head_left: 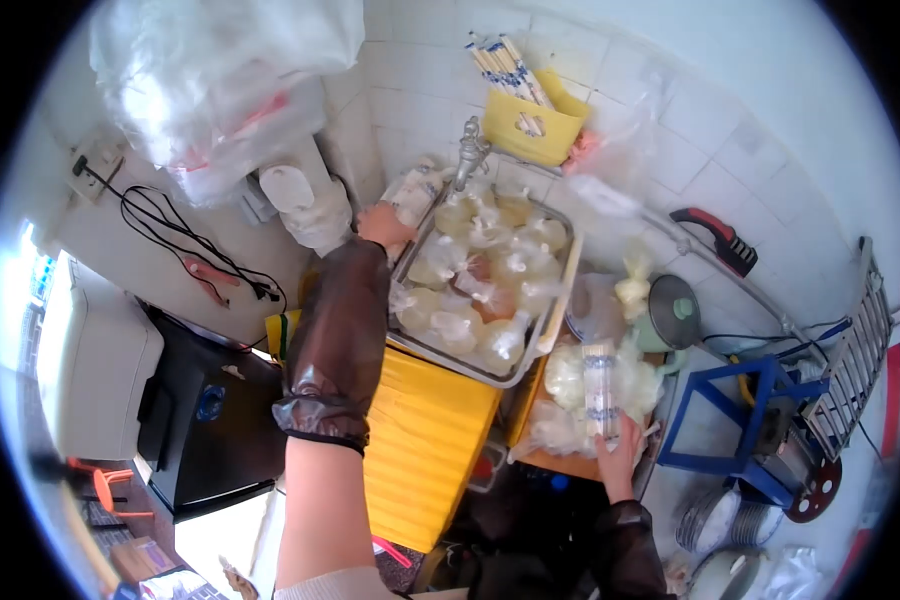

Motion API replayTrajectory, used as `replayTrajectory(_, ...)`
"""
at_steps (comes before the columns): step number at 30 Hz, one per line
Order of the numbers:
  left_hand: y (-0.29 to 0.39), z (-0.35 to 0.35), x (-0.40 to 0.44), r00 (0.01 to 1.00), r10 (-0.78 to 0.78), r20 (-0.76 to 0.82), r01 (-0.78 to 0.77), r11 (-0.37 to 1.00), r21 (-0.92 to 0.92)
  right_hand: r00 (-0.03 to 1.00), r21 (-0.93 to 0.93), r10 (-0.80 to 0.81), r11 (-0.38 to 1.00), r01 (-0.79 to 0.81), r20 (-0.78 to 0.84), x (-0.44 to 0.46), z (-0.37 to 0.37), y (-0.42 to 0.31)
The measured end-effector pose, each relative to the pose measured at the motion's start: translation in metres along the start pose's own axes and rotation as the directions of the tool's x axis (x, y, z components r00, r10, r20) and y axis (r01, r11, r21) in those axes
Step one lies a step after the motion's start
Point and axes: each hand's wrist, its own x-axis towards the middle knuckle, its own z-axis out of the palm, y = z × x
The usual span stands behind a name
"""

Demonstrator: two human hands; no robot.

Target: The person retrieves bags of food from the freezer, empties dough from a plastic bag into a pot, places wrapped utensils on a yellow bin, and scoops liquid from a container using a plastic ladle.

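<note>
My left hand (385,225) reaches to the upper left corner of a metal tray (518,376) and touches a clear-wrapped bundle (417,190) with blue marks beside the tap; its fingers are partly hidden. In the tray lie several tied clear bags (454,327) of pale liquid, one of them reddish. Lower right, my right hand (618,450) grips the bottom end of an upright wrapped bundle of chopsticks (600,385). Behind that bundle are crumpled clear plastic bags (562,375) on a brown surface. Dark sleeve covers are on both forearms.
A yellow holder (535,125) with wrapped chopsticks hangs on the tiled wall. Below the tray stands a yellow ribbed surface (420,440). At right are a lidded green pot (670,310), a blue frame (715,410) and stacked plates (710,520); plastic bags (230,90) hang upper left.
</note>
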Motion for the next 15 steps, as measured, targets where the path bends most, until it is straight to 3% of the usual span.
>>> replayTrajectory(3,-0.02,-0.032,0.007,0.978,0.041,0.203,0.044,0.918,-0.394,0.999,-0.021,0.032,0.999,-0.032,0.021,-0.014,-0.018,-0.003)
replayTrajectory(4,-0.026,-0.049,-0.006,0.978,0.034,0.205,0.05,0.919,-0.392,0.999,-0.019,0.03,0.999,-0.03,0.028,-0.017,-0.021,-0.002)
replayTrajectory(5,-0.031,-0.065,-0.027,0.951,0.115,0.288,0.137,0.679,-0.722,0.998,-0.015,0.056,0.998,-0.055,0.041,-0.021,-0.027,-0.003)
replayTrajectory(6,-0.036,-0.079,-0.048,0.92,0.223,0.323,0.242,0.326,-0.914,0.995,-0.009,0.082,0.997,-0.082,0.051,-0.025,-0.031,-0.004)
replayTrajectory(10,-0.068,-0.097,-0.17,0.989,0.066,0.135,0.104,0.35,-0.931,0.998,0.013,0.053,0.998,-0.054,0.038,-0.038,-0.045,-0.011)
replayTrajectory(11,-0.076,-0.094,-0.213,0.997,0.055,0.057,0.028,0.427,-0.904,0.998,0.045,0.054,0.997,-0.056,0.044,-0.04,-0.048,-0.015)
replayTrajectory(13,-0.083,-0.08,-0.294,0.992,-0.126,0.012,0.094,0.67,-0.737,0.997,0.084,0.055,0.995,-0.059,0.051,-0.041,-0.045,-0.029)
replayTrajectory(15,-0.113,-0.024,-0.361,0.989,-0.15,-0.009,0.097,0.682,-0.725,0.993,0.161,-0.077,0.985,0.061,0.094,-0.026,-0.033,-0.057)
